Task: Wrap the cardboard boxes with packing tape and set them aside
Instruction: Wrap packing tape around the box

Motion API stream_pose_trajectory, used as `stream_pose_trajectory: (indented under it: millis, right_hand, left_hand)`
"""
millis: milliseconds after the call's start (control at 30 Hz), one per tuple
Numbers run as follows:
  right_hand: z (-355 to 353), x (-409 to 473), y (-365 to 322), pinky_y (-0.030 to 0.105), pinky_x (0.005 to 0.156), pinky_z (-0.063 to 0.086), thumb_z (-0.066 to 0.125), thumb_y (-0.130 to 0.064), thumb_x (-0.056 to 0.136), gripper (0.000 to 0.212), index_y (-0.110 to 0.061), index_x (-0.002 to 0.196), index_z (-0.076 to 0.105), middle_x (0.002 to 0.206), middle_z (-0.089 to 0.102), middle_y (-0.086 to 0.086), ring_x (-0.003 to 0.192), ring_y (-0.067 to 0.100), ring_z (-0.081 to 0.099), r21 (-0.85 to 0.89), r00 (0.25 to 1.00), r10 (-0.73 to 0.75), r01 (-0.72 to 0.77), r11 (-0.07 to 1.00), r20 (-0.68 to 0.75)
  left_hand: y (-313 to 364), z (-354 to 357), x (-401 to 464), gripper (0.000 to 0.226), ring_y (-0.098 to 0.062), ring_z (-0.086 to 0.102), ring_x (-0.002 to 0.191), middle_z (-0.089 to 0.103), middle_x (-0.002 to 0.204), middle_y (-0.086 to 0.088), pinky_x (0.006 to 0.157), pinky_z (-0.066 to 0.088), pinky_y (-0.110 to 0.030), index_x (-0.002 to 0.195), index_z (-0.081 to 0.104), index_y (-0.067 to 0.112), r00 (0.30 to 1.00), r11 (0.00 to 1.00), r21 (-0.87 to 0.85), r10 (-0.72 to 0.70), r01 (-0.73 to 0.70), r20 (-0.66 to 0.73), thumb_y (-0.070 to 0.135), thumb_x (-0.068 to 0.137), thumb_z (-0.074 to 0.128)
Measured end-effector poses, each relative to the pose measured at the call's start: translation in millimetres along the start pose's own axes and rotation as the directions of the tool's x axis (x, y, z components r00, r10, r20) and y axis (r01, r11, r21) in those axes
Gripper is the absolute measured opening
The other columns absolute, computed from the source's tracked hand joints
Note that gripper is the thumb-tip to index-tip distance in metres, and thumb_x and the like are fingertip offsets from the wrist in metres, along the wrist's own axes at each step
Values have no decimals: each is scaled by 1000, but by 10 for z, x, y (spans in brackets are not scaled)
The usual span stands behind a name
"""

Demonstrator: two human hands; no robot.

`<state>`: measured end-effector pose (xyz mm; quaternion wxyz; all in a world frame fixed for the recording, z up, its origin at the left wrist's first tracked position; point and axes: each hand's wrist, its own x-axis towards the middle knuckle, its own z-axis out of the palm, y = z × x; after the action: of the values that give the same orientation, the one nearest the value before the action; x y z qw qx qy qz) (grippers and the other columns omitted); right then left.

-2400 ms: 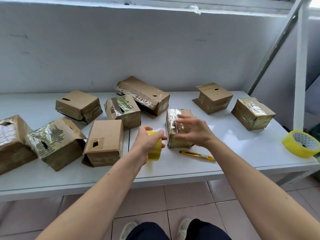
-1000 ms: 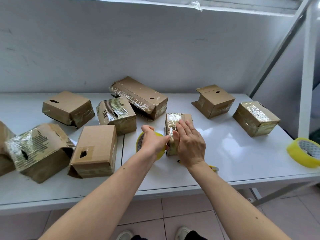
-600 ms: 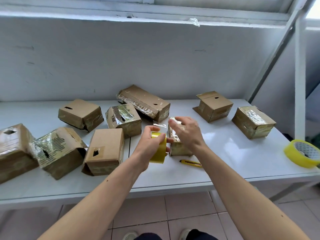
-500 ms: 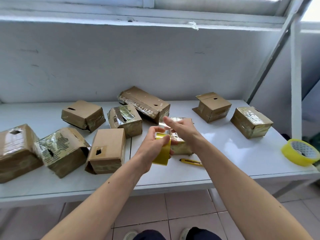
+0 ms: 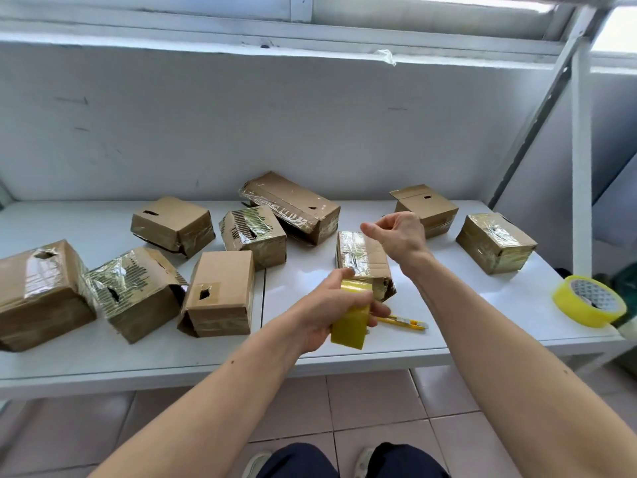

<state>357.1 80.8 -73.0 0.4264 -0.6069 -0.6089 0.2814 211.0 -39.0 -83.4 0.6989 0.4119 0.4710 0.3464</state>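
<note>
The left hand (image 5: 329, 310) grips a yellow roll of packing tape (image 5: 352, 317) above the white surface (image 5: 465, 305) — just beyond it sits a small tape-wrapped brown cardboard box (image 5: 363, 262). The right hand (image 5: 400, 234) hovers over the box, fingers (image 5: 374, 229) curled in a pinch; whether they hold tape cannot be told.

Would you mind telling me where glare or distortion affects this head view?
Head view: glare streaks the taped box by the right hand; the window corner is blown out; the wide lens bows the table edge.
</note>
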Motion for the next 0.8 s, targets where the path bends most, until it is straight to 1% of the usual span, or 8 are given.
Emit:
stream_pose_trajectory:
  millis: [67,100,200,300,433,500,600,800]
  right_hand:
    - [29,72,48,28,66,49,82,-30,80,29,-14,62,67,62,62,-3,59,7,54,-65,999,0,3,998,46]
    - [38,122,57,30,70,51,82,-30,80,29,-15,61,66,63,62,-4,60,7,55,-77,999,2,2,997,47]
    - [23,349,47,37,80,56,81,-28,81,25,-15,65,66,67,63,-4,69,12,60,-53,1000,-6,4,999,-22]
    - [105,550,87,39,86,54,80,-35,82,22,-18,71,70,73,65,-7,82,16,65,-138,1000,5,-8,990,-21]
    - [278,778,192,35,84,52,81,-34,81,22,-17,71,71,74,67,-5,81,15,64,-97,996,81,-79,992,21]
    - [337,881,236,32,82,51,82,-34,80,22,-17,71,71,72,66,-6,80,14,62,-97,994,101,-96,991,42]
    - [423,983,307,38,89,52,85,-36,77,25,-19,68,68,76,67,-4,86,17,64,-121,988,143,-136,983,51]
    - [570,1081,443,45,96,50,86,-40,74,28,-21,70,65,83,65,-5,98,19,62,-139,979,196,-186,973,57]
  left_hand:
    - [-41,9,9,49,-20,70,72,75,93,-16,72,57,-33,135,33,15,999,999,5,-35,34,28,-8,96,51]
    - [-61,3,25,43,-20,70,71,74,91,-17,72,57,-34,131,35,14,997,998,0,-67,67,28,-7,96,50]
    - [-149,-4,102,21,-21,66,60,71,80,-18,68,58,-42,125,36,10,980,980,0,-201,201,2,16,107,44]
    - [-182,3,242,18,-22,65,58,70,78,-18,68,57,-47,113,41,10,973,971,-74,-230,229,-6,27,107,44]
    - [-127,17,438,27,-18,65,57,71,77,-14,75,55,-48,102,53,5,959,942,-187,-284,279,-4,30,107,43]
    - [-121,6,529,38,-14,65,53,71,71,-10,70,58,-44,100,59,-1,942,920,-219,-335,325,-8,33,107,43]
    - [-115,3,619,40,-14,65,50,72,70,-11,61,60,-39,99,59,-2,933,898,-281,-359,338,-24,35,106,44]
    - [-82,9,696,35,-14,65,49,72,70,-14,58,60,-40,103,54,1,934,892,-326,-351,313,-64,34,106,46]
